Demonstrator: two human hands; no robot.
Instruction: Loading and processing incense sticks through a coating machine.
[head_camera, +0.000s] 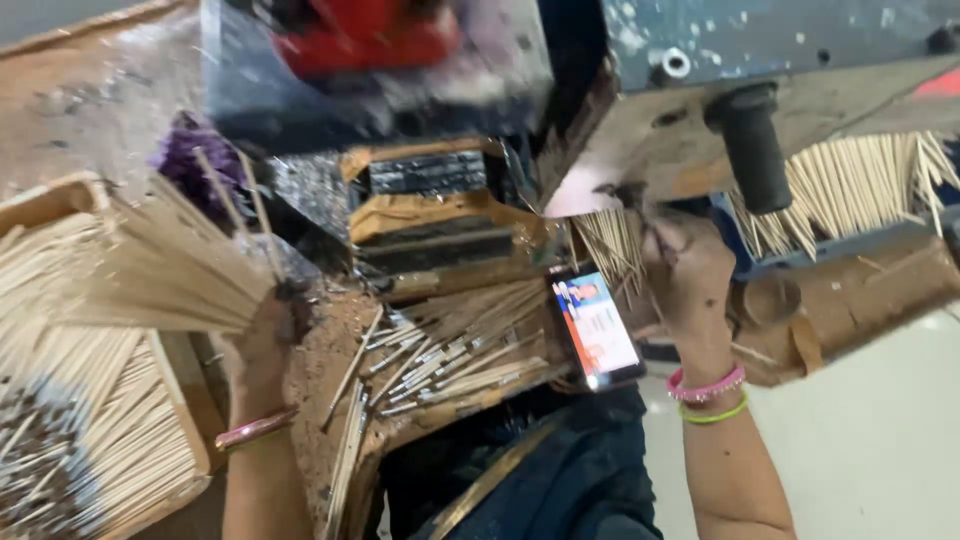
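My left hand (265, 335) grips a fanned bundle of thin bamboo sticks (150, 265) that spreads up and to the left, blurred by motion. My right hand (690, 280) is raised at the machine's feed opening, fingers pinched on a small bunch of sticks (612, 245) that hangs just left of it. Pink and green bangles (708, 395) ring the right wrist, and a pinkish bangle (255, 430) the left. Between my hands a dusty brown work board (320, 370) holds loose sticks (440, 355), some with dark coated ends.
A phone with a lit screen (597, 328) lies propped by my right hand. A black handle (752, 145) juts from the grey metal machine (760, 40). More sticks (860, 180) fan out at right; a wooden tray of sticks (110, 440) sits at lower left.
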